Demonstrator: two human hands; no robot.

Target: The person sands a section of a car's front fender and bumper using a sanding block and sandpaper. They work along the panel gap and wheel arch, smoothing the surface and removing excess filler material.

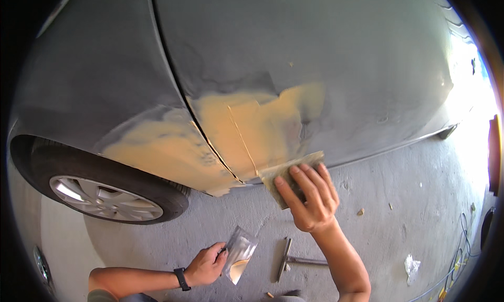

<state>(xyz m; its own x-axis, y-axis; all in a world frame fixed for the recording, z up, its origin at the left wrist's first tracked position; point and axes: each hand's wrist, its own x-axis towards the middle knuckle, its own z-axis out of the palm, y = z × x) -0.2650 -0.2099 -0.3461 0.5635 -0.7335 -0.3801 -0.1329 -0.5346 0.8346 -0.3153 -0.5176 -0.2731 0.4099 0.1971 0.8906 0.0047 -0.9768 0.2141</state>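
Observation:
My right hand (315,199) grips a flat, greenish-grey filler spreader (279,184), fingers spread across its face. The spreader's upper edge meets the lower part of a dark grey car door (354,85). Tan body filler (256,120) covers the lower front of that door, with a thin raised ridge running down it. Across the panel gap, more filler (165,156) coats the fender (98,65) behind the wheel. Low and left of the spreader, my left hand (206,262) holds a metal filler plate (242,250). A dab of tan filler (239,266) sits at its lower end.
A tyre with a silver wheel (106,197) stands at left. On the concrete floor (378,184) lies a T-shaped metal tool (289,260), partly behind my right forearm. Crumpled clear plastic (412,268) and tangled cables (456,262) are at lower right.

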